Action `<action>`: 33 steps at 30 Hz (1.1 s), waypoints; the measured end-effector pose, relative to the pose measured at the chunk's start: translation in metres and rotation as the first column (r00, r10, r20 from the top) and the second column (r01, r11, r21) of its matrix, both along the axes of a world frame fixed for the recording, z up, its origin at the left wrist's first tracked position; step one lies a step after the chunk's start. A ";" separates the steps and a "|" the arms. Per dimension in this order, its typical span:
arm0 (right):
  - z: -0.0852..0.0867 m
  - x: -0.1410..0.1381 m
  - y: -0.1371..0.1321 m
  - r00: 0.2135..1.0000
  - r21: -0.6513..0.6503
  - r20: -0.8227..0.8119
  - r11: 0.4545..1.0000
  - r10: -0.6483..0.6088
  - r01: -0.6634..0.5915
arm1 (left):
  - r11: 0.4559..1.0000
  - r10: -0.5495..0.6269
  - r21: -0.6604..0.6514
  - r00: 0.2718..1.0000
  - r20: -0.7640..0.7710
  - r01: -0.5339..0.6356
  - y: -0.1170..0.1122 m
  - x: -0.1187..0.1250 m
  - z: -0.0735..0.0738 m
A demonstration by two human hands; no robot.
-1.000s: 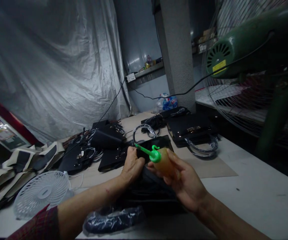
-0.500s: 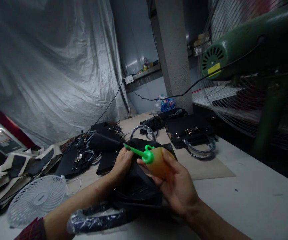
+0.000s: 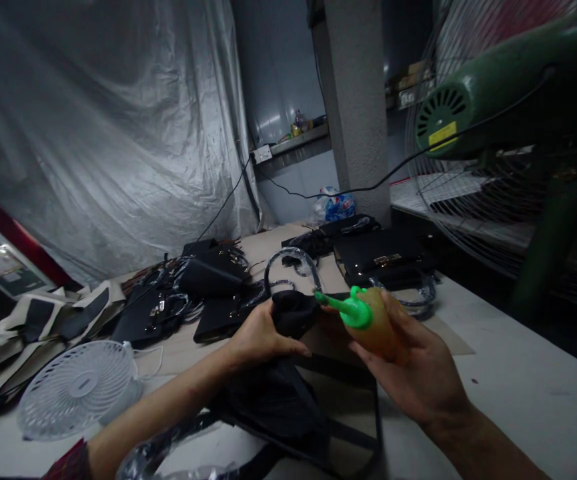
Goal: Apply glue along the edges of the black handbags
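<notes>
My right hand (image 3: pixel 413 363) is wrapped round an amber squeeze bottle (image 3: pixel 381 327) with a green nozzle cap (image 3: pixel 351 310); the nozzle tip points left toward the black material. My left hand (image 3: pixel 258 337) grips the upper edge of a black bag piece (image 3: pixel 278 393) that hangs down over the table in front of me. A plastic-wrapped black handle (image 3: pixel 168 447) of this bag lies at the bottom of the view.
Several finished black handbags (image 3: pixel 383 257) and bag parts (image 3: pixel 208 280) lie behind on the table (image 3: pixel 518 393). A small white fan (image 3: pixel 75 390) lies at left. A large green fan (image 3: pixel 508 93) stands at right. A grey pillar (image 3: pixel 355 107) and plastic sheeting (image 3: pixel 108 133) are behind.
My right hand moved the bottle to the right and slightly down. My left hand lifted and spread the black bag piece, which now hangs open lower in front of me.
</notes>
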State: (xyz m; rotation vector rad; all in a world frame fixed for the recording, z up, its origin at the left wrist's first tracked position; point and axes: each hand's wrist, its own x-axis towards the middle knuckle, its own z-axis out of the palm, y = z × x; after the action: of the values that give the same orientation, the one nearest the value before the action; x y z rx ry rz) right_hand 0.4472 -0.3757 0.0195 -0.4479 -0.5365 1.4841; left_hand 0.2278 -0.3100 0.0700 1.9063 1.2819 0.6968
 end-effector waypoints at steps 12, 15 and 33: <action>0.013 -0.030 0.029 0.990 0.069 -0.097 0.993 0.098 -0.092 | 0.891 0.168 0.432 0.785 -0.596 0.138 0.007 0.002 -0.026; 0.017 -0.016 0.022 0.995 0.102 -0.080 0.993 0.062 -0.054 | 0.787 0.202 0.601 0.863 -0.464 0.139 0.009 -0.012 -0.022; -0.020 0.053 -0.036 0.960 -0.236 0.060 0.930 -0.274 0.280 | 0.888 0.140 0.452 0.889 -0.436 0.082 0.037 0.002 0.014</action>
State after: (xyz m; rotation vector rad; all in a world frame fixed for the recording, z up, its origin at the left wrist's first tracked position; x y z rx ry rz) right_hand 0.5001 -0.4117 -0.0001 -0.7072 -0.2963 1.2751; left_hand 0.2294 -0.2733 0.0845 2.5627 1.5335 0.6231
